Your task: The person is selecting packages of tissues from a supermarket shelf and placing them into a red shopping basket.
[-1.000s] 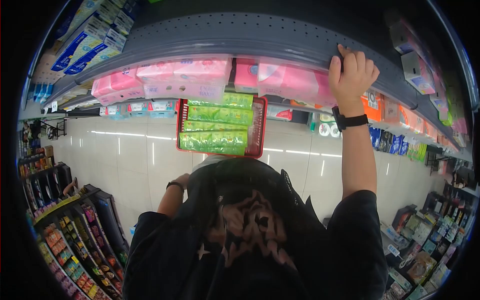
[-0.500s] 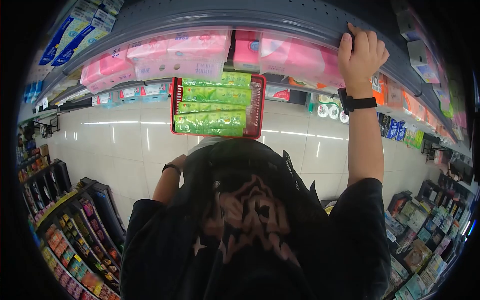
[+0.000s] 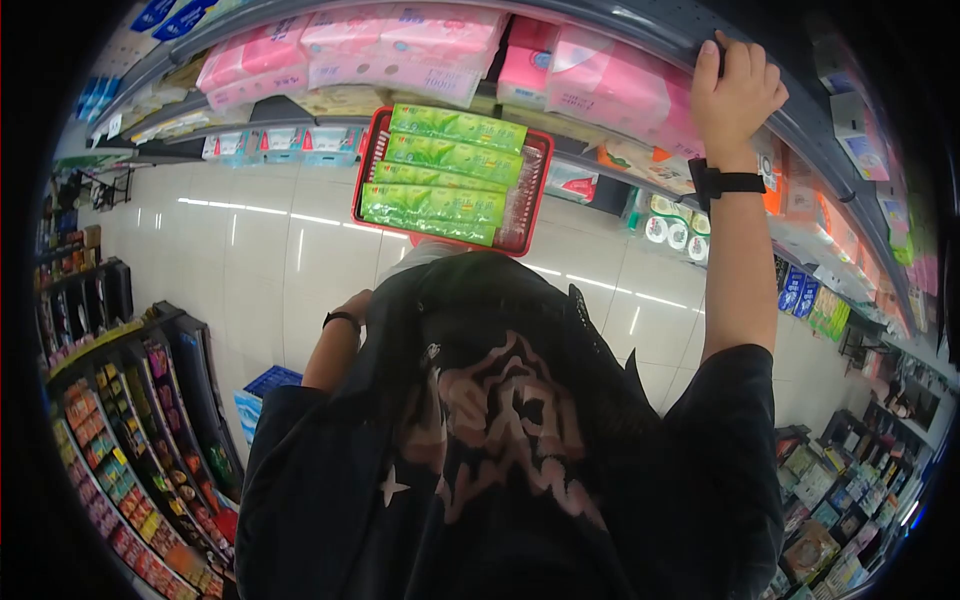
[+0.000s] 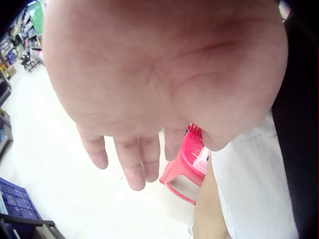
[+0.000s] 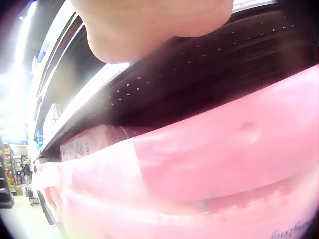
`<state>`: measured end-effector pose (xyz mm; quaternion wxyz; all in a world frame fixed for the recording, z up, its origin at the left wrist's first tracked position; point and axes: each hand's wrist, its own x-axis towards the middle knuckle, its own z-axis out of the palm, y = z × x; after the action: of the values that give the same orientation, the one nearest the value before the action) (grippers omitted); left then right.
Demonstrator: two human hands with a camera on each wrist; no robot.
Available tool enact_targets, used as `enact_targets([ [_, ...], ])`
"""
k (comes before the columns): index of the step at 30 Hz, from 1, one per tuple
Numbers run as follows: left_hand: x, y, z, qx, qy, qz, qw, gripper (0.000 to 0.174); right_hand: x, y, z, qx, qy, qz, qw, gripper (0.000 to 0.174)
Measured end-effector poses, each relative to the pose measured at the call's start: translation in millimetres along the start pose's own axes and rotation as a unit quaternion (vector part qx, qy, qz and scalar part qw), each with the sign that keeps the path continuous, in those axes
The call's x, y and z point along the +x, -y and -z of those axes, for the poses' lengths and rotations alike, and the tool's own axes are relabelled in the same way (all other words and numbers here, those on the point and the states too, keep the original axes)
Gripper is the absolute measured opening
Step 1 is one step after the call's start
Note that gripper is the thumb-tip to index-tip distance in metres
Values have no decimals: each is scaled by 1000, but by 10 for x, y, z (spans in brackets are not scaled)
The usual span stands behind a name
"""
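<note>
My right hand rests on the front edge of the grey shelf, its fingers bent over the lip. In the right wrist view, only the heel of that palm shows, above large pink plastic-wrapped packs. My left hand hangs loose at my side, fingers slightly bent, holding nothing; in the head view it is partly hidden by my body. In front of me, a red shopping basket carries several green plastic packs. Pink packs line the shelf level just beyond it.
Below the left hand is a red plastic stool beside my leg. A blue crate sits on the tiled floor behind on the left. Snack racks stand behind left. Toilet rolls and orange packs sit on lower shelves to the right.
The shelf, pink packs and basket have shifted upward in the head view. The right hand stays on the shelf edge. The blue crate has come into sight at the left.
</note>
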<state>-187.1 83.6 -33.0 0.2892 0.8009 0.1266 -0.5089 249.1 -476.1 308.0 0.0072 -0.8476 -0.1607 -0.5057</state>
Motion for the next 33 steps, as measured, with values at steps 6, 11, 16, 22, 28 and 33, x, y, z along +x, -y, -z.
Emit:
enact_targets([
  [6, -271, 236, -359, 22, -8, 7, 1000, 40, -41, -53, -88, -23, 28, -12, 999, 33],
  [11, -434, 524, -695, 45, 0, 2, 999, 40, -62, -94, -102, -5, 9, 0, 1000, 32],
  [16, -547, 853, -1075, 54, -4, -10, 998, 40, -24, -69, -71, -13, 43, -26, 999, 32],
  [22, -600, 1394, -1301, 194, 51, -40, 979, 48, -55, 445, 549, 0, 15, 30, 999, 39],
  [28, -282, 1994, -1222, -185, -28, 86, 979, 75, -1784, 2638, 1287, 481, 314, 69, 816, 28],
  [33, -516, 1173, -263, -43, 104, 137, 984, 91, -3378, 3949, 969, 409, 735, -140, 523, 41],
])
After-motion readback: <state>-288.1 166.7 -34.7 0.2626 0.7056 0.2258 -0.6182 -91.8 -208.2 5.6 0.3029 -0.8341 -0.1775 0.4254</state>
